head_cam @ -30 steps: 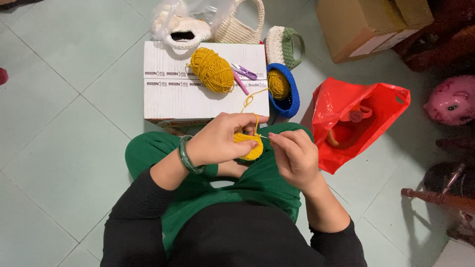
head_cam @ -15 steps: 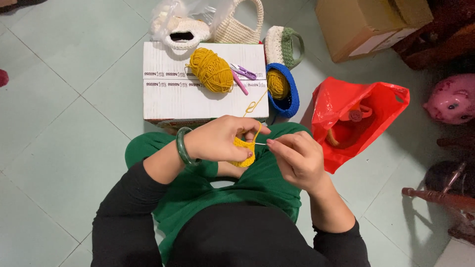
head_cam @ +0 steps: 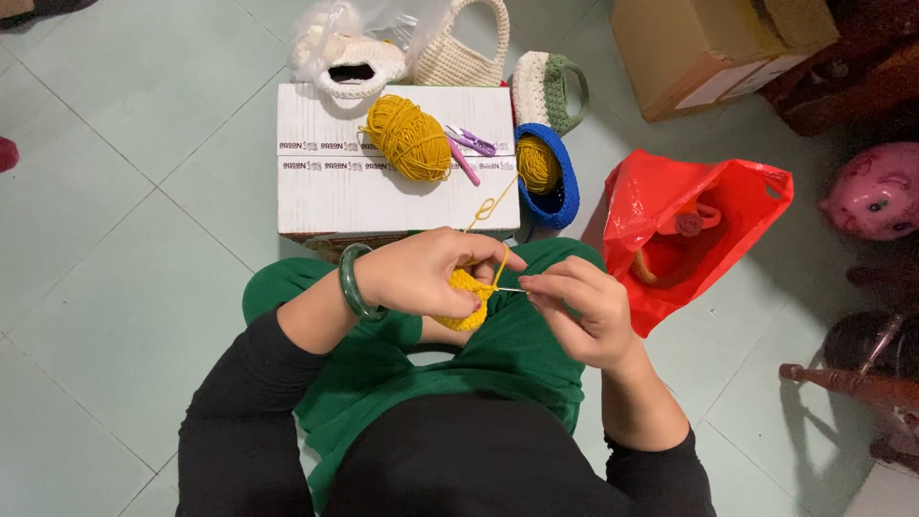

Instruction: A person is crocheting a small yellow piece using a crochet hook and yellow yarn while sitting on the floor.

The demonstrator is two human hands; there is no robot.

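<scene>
My left hand (head_cam: 426, 273) grips a small yellow crocheted piece (head_cam: 466, 302) over my green-clad lap, with a green bangle (head_cam: 351, 282) on the wrist. My right hand (head_cam: 579, 311) pinches a thin metal crochet hook (head_cam: 510, 289) whose tip meets the piece. A strand of yellow yarn (head_cam: 488, 209) runs up from the piece to a yarn ball inside a blue crocheted basket (head_cam: 560, 182). A larger yellow yarn skein (head_cam: 407, 137) lies on a white cardboard box (head_cam: 325, 191) in front of me, beside purple scissors (head_cam: 471, 141) and a pink hook (head_cam: 463, 162).
Behind the box stand a cream crocheted bag (head_cam: 459, 53), a cream-and-green bag (head_cam: 546, 91) and a clear plastic bag (head_cam: 349, 38). A red plastic bag (head_cam: 689, 230) lies at my right. A brown carton (head_cam: 718, 48), a pink piggy bank (head_cam: 876, 191) and dark wooden furniture (head_cam: 862, 383) are further right.
My hands have shifted slightly as the hook works at the yellow piece; the left arm has drawn in a little. Everything on the box and floor stays put.
</scene>
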